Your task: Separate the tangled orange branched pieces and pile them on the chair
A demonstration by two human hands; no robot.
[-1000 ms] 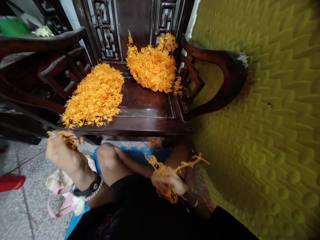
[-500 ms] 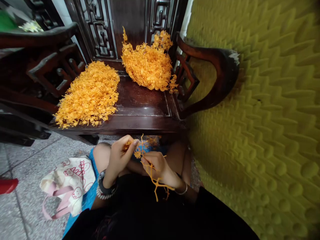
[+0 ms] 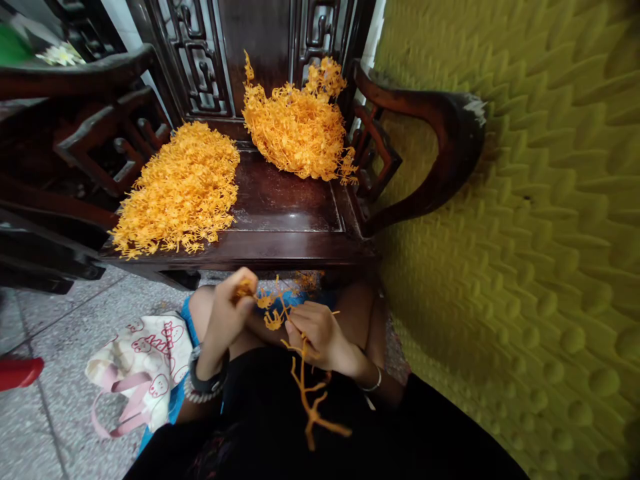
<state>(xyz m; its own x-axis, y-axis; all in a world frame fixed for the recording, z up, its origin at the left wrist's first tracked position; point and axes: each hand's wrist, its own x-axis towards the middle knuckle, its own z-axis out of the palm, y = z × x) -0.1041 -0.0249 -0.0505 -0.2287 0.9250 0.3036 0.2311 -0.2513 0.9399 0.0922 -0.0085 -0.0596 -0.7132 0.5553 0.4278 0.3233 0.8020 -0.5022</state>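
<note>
My left hand [image 3: 227, 313] pinches a small orange plastic piece [image 3: 244, 289] between thumb and fingers, just below the chair's front edge. My right hand [image 3: 316, 333] is closed round an orange plastic branch [image 3: 306, 383] that hangs down over my black lap; small orange pieces sit on its upper twigs between the two hands. On the dark wooden chair seat [image 3: 290, 213] lie a flat heap of loose orange pieces [image 3: 180, 188] at the left and a tangled mound of orange branches [image 3: 297, 127] at the back right.
A yellow textured foam wall [image 3: 525, 233] fills the right side. The chair's curved armrest [image 3: 425, 133] juts toward it. A cream bag with pink handles [image 3: 137, 367] lies on the tiled floor at my left, with a red object [image 3: 17, 371] at the far left.
A second ago my left hand was out to the left near the flat heap. It has come back beside my right hand, which has lifted and now lets a stripped branch hang lower.
</note>
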